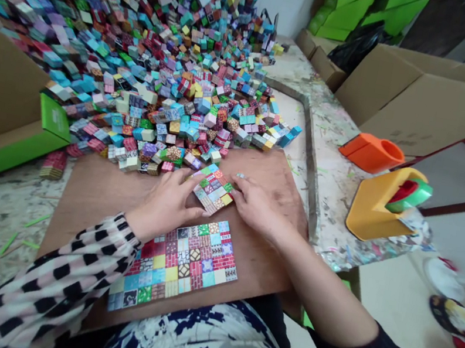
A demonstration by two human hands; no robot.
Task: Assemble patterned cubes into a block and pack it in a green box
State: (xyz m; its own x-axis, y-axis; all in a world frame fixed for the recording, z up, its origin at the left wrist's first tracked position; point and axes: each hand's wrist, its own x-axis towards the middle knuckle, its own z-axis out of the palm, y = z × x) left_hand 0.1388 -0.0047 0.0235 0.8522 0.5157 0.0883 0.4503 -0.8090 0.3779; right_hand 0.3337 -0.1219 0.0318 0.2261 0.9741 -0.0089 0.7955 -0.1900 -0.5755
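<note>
Nearest is the flowered garment (195, 340) on the lap. The left hand (167, 205) grasps the small square of cubes (213, 188) along its left side; the right hand (257, 202) is curled at the opposite side, but whether it pinches something, I cannot tell. The square lies on the brown board (277, 172), between the larger cube panel (192, 257) and the cube heap (178, 70). Its cubes look light and stiff, but probably would come apart easily, so it is better to hold by opposite edges.
</note>
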